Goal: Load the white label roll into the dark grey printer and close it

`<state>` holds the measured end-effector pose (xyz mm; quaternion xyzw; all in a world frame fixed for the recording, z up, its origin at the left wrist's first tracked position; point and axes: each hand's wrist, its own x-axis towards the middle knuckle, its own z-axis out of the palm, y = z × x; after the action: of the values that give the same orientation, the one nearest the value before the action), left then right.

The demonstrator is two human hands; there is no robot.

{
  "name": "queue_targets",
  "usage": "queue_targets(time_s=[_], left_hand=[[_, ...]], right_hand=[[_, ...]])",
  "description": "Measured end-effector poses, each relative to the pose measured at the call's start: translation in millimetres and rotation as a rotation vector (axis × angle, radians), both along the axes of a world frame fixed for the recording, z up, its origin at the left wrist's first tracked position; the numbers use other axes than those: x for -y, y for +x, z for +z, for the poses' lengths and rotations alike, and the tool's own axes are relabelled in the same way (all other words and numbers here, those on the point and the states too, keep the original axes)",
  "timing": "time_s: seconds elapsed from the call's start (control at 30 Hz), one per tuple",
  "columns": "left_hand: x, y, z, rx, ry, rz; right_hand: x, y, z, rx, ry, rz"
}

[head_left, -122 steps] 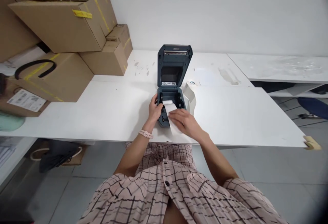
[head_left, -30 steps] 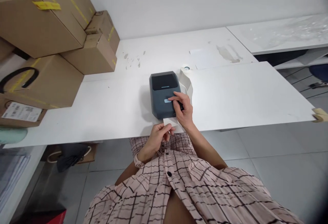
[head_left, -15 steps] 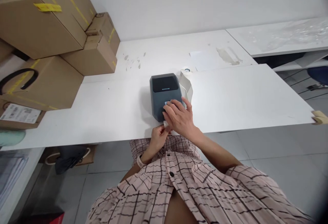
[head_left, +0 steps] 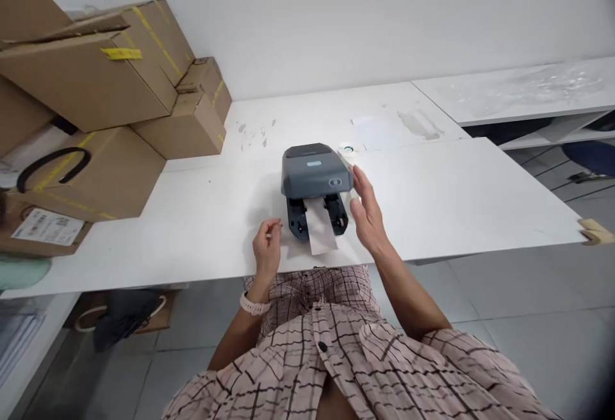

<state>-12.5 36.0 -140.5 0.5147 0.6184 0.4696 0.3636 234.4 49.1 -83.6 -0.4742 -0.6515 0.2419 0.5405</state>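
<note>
A dark blue-grey label printer [head_left: 314, 173] stands near the table's front edge with its lid raised, showing black parts inside. Out of its front hangs a white paper strip [head_left: 321, 225], lying over the lower lip toward me. My right hand [head_left: 369, 215] is at the lid's right side, fingers stretched out and thumb apart; its fingertips are at or touching the lid edge. Just left of the printer is my left hand [head_left: 268, 247], apart from it, with fingers curled together and nothing visible in them. Behind the printer, a white paper roll [head_left: 346, 149] is partly hidden.
Cardboard boxes [head_left: 96, 87] are stacked at the left end of the white table [head_left: 446, 202]. A white sheet [head_left: 372, 130] and scuff marks lie toward the back. A bag [head_left: 122, 317] is below on the left. The table's front edge is close to my body.
The printer's lid has gone from closed to raised, exposing the paper strip. My left hand has let go of the paper and moved left; my right hand has moved from the top to the right side.
</note>
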Motion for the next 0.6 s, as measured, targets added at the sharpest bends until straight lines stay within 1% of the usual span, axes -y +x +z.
queue_targets(time_s=[0.1,0.17,0.23,0.3,0.4,0.47,0.5,0.57,0.6], left_hand=[[-30.5,12.0,6.5,0.036,-0.005,-0.078],[-51.1,23.4,11.8,0.074,-0.061,-0.117],[-69.4,33.8,16.0,0.102,-0.114,-0.112],[-82.9,41.0,18.3,0.085,-0.114,-0.092],[-92.6,45.4,18.9,0.041,-0.088,-0.108],[-93.5,45.7,18.5,0.034,-0.086,-0.125],[-93.1,45.7,18.2,0.031,-0.082,-0.126],[-91.9,46.2,17.7,0.017,-0.065,-0.116],[-91.3,46.6,17.6,0.008,-0.052,-0.108]], right_hand=[[-34.1,2.0,27.8,0.092,0.071,-0.018],[-60.3,-1.1,42.3,0.215,0.125,-0.101],[-88.2,-6.3,51.0,0.334,0.164,-0.193],[-116.6,-10.7,55.8,0.405,0.194,-0.251],[-152.4,-13.4,63.4,0.460,0.233,-0.289],[-164.2,-13.7,71.2,0.502,0.260,-0.330],[-165.2,-14.0,75.3,0.528,0.272,-0.357],[-158.3,-15.3,80.5,0.589,0.275,-0.379],[-152.1,-16.3,80.5,0.634,0.259,-0.340]])
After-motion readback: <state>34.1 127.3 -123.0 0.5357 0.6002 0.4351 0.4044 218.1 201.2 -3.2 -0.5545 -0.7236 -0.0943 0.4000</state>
